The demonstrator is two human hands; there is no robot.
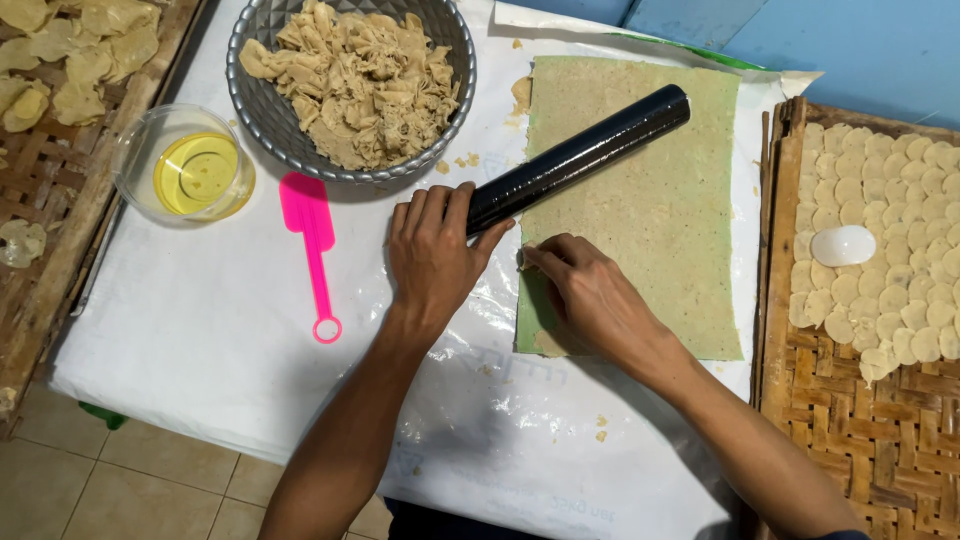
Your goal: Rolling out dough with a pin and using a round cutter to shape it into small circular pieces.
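Observation:
A thin greenish rectangular dough sheet (650,210) lies flat on a white plastic sheet (200,330). A black rolling pin (580,155) rests slantwise across the dough's upper left part. My left hand (432,255) lies over the pin's near end, fingers curled on it. My right hand (585,295) rests on the dough's left edge, fingertips pinching at the edge near the pin.
A grey bowl (262,110) of beige dough scraps stands at the top. A clear cup of yellow oil (190,170) and a pink spatula (312,235) lie to the left. Woven trays flank the sheet: the right tray (850,420) holds several pale discs and a white round cutter (842,245).

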